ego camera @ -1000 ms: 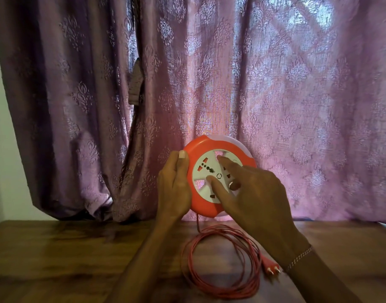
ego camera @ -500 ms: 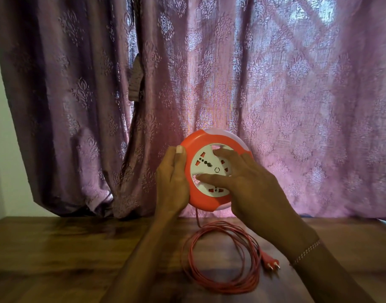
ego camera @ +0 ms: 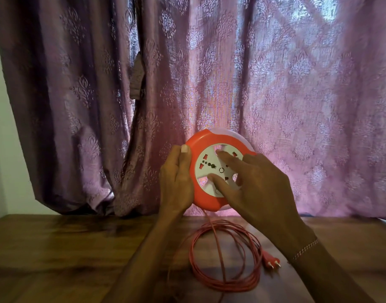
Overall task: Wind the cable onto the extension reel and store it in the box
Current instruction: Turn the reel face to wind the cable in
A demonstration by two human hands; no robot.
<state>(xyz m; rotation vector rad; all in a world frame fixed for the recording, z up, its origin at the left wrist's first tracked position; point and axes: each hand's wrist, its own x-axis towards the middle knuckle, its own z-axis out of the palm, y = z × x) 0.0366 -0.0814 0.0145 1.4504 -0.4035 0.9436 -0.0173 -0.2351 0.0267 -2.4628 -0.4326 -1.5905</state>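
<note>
Orange plastic, smooth and round, forms the extension reel [ego camera: 211, 171], held upright above the counter [ego camera: 67, 248] so its white socket face meets the person. Left hand [ego camera: 176, 180] clamps the rim to steady it; right hand [ego camera: 257, 186] lays straight fingers [ego camera: 218, 182] in the hub's cutouts (likely to crank it). Thin red cable [ego camera: 226, 256] drops from the reel into a loose coil on the wood, its plug [ego camera: 270, 259] alongside. No box shows.

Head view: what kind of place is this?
Likely a room in a home: a patterned purple curtain hangs over a lit window behind a wooden table, where the hands hold an orange extension reel above its loose cable.
</note>
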